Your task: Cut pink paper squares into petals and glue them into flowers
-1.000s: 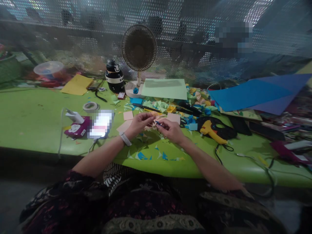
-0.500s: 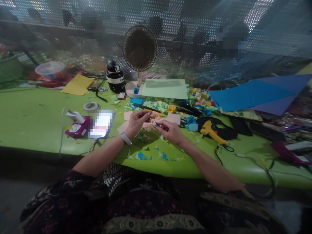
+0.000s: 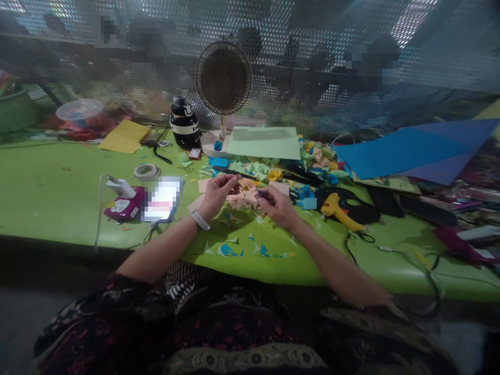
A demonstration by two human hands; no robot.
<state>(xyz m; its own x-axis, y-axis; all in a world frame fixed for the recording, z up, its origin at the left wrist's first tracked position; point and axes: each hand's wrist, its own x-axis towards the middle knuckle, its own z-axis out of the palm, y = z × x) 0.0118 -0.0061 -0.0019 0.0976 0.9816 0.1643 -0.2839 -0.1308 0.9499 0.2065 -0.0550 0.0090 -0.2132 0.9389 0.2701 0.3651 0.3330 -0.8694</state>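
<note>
My left hand (image 3: 219,195), with a pale band (image 3: 200,220) on its wrist, has its thumb and fingers pinched together above the paper; anything between them is too small to make out. Facing it, my right hand (image 3: 276,206) is closed on a small blue piece (image 3: 260,193), likely paper, that shows at its fingertips. Between and beneath the hands lie crumpled peach paper pieces (image 3: 245,196). A flat peach paper sheet (image 3: 279,187) sits partly behind my right hand. Blue paper scraps (image 3: 228,250) are scattered towards the front edge of the green table (image 3: 58,208).
A fan (image 3: 224,78) and a dark bottle (image 3: 183,125) stand at the back. On the left are a tape roll (image 3: 146,170), a lit phone (image 3: 162,199) and a purple power socket (image 3: 125,205). A yellow glue gun (image 3: 340,212) with cables lies to the right, near blue sheets (image 3: 406,153).
My right hand has moved slightly right, away from the left, taking the small blue piece along. My left hand has shifted a little left. More of the peach paper shows between them.
</note>
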